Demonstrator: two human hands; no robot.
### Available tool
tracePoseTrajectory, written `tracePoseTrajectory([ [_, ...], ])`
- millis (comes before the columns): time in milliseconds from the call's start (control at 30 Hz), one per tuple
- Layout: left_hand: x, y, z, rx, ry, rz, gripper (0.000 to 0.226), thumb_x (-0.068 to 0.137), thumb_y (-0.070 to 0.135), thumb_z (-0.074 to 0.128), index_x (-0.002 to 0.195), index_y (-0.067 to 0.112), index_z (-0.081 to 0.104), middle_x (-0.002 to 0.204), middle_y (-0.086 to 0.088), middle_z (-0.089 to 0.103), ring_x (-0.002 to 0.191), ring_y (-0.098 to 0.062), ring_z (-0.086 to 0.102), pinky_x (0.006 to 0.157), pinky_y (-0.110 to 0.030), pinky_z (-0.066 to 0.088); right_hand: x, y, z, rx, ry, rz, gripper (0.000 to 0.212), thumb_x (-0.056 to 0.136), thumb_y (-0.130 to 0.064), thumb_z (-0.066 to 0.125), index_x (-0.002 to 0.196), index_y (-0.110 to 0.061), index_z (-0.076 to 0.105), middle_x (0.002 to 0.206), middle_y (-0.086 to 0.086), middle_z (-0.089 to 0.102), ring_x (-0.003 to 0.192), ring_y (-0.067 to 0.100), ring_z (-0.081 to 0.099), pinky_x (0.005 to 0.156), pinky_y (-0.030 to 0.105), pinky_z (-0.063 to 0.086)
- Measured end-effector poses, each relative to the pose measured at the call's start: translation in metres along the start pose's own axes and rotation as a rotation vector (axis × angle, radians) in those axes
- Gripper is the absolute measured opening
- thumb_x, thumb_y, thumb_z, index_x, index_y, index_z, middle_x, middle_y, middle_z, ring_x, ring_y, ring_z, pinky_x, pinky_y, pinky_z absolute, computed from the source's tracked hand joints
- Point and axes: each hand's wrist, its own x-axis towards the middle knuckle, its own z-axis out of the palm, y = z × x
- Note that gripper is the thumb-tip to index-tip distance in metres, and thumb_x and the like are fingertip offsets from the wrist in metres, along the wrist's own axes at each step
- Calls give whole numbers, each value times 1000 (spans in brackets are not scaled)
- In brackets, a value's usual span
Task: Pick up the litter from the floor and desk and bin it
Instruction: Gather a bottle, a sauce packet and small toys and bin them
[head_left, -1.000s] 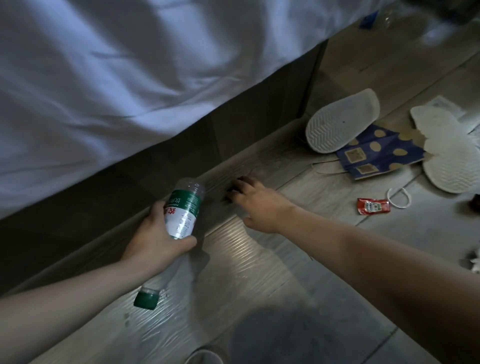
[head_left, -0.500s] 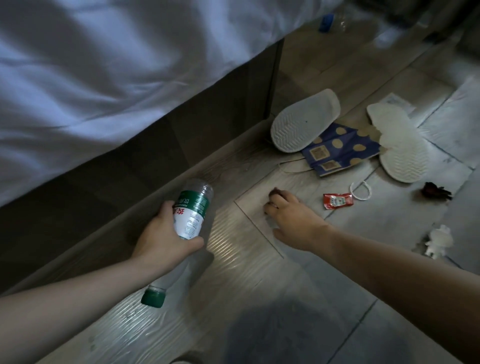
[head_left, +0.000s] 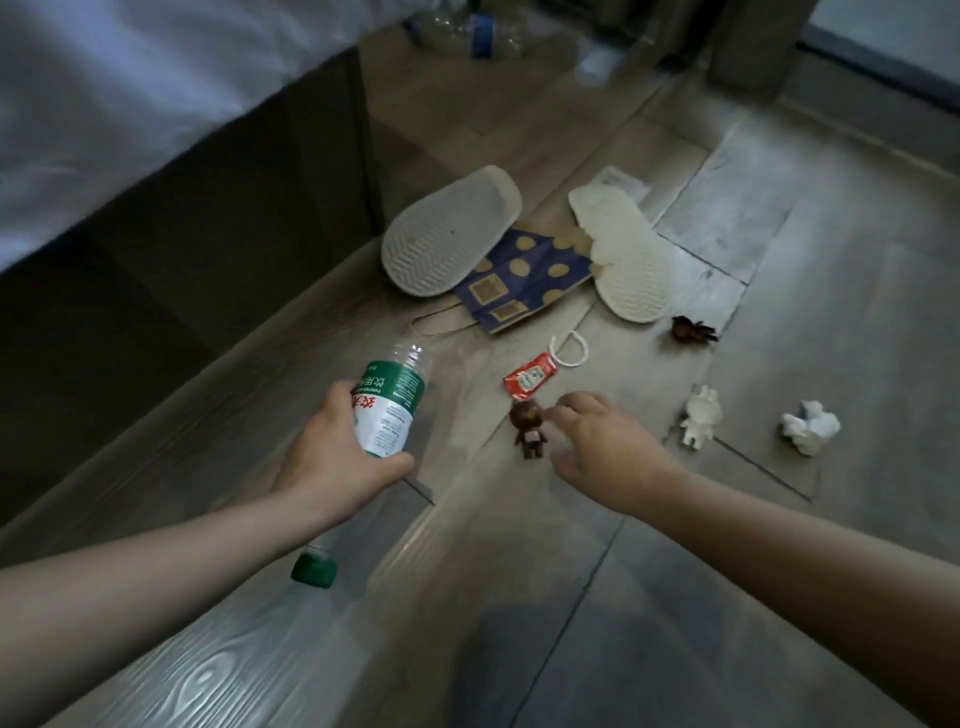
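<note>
The left hand (head_left: 332, 457) grips a clear bottle (head_left: 387, 410) with a green-and-white label, cap end down. The right hand (head_left: 597, 447), fingers (head_left: 569, 410) pinched, seems to hold a brown figurine (head_left: 529, 428). Just beyond the figurine lies a red ketchup sachet (head_left: 531, 376); right of it, crumpled white paper (head_left: 809, 433).

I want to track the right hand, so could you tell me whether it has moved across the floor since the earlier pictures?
Yes. The right hand has moved away from the bed base, ending just beside the ketchup sachet.
</note>
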Motion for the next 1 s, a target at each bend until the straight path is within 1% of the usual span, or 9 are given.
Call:
tracePoseTrajectory([
  [100, 0, 13, 11, 25, -21, 43, 88, 58, 40, 78, 131, 25, 32, 106, 3, 51, 86, -19, 52, 67, -27, 37, -12, 32, -6, 45, 62, 194, 54, 87, -35, 58, 137, -16, 46, 136, 9, 46, 126, 30, 42, 103, 35, 39],
  [233, -2, 29, 25, 31, -70, 102, 91, 58, 40, 79, 133, 24, 30, 111, 1, 51, 87, -18, 53, 67, -27, 39, -23, 74, -5, 140, 65, 478, 52, 87, -33, 61, 132, -11, 48, 133, 16, 47, 121, 35, 48, 97, 38, 43],
  [333, -4, 44, 38, 26, -108, 125, 92, 57, 40, 79, 134, 24, 30, 116, -1, 52, 90, -18, 54, 68, -27, 40, -29, 100, 2, 193, 108, 626, 49, 87, -30, 59, 128, -7, 47, 131, 19, 46, 118, 38, 47, 93, 37, 41],
  [400, -4, 51, 44, 22, -125, 139, 93, 58, 40, 79, 135, 24, 29, 118, -1, 52, 91, -18, 53, 67, -26, 41, -34, 119, 3, 219, 142, 705, 50, 86, -32, 59, 127, -6, 48, 129, 20, 48, 118, 39, 47, 96, 38, 38],
  [500, -4, 60, 51, 50, -136, 157, 94, 58, 41, 79, 136, 24, 29, 120, -1, 52, 91, -16, 53, 61, -25, 39, -43, 148, 5, 212, 172, 844, 59, 86, -37, 61, 131, -4, 45, 136, 24, 43, 124, 41, 42, 102, 41, 35],
  [633, -3, 66, 58, 74, -141, 166, 91, 59, 39, 79, 134, 24, 30, 116, 0, 53, 91, -19, 55, 71, -29, 44, -52, 177, 9, 273, 214, 977, 66, 84, -45, 61, 132, -4, 43, 145, 23, 33, 132, 42, 32, 106, 44, 34],
  [733, -3, 68, 61, 69, -140, 168, 89, 59, 37, 80, 133, 25, 31, 111, 1, 52, 91, -20, 55, 72, -31, 46, -56, 190, 9, 380, 224, 1000, 72, 85, -49, 61, 139, -7, 38, 143, 25, 33, 131, 43, 32, 108, 45, 31],
  [800, -4, 67, 62, 81, -137, 166, 87, 59, 36, 80, 131, 26, 31, 109, 2, 52, 90, -20, 55, 71, -31, 45, -53, 188, 11, 474, 207, 969, 73, 86, -47, 61, 141, -6, 36, 145, 24, 29, 133, 41, 33, 110, 46, 32],
  [1000, -2, 62, 62, 95, -130, 152, 88, 61, 33, 81, 134, 22, 31, 109, 3, 49, 89, -19, 53, 72, -30, 44, -36, 135, 23, 516, 245, 678, 70, 89, -47, 57, 147, -14, 33, 151, 10, 26, 137, 31, 28, 113, 45, 28],
])
